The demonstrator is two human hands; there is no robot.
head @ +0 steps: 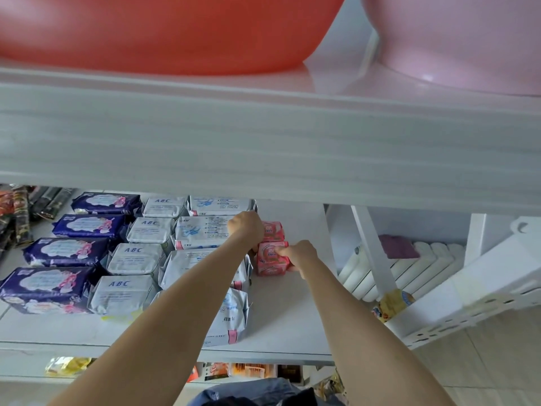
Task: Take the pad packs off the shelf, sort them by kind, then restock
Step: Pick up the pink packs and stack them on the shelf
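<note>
- White metal shop shelf (281,323) carries everything, with a deep white upper shelf lip (263,148) cutting across the view and an orange plastic basin (164,33) plus a pale pink basin (468,39) sitting on top of it.
- Right hand (298,254): fingers curled round the near pink square pad pack (270,260), gripping it at its right edge.
- Left hand (246,228): fingers bent down out of sight between the pink packs and the pale blue ones, so can't really tell if they're holding anything.
- Second pink pack (273,231) sits right behind the gripped one, just right of the left hand's fingers.
- Left of those fingers run three neat rows: pale blue-white soft packs (202,232), then grey-white "ABC" packs (136,257), then dark purple packs (66,250) furthest out.
- Way off right of the right-hand fingers, white rolled packs (421,265) lean in another unit.
</note>
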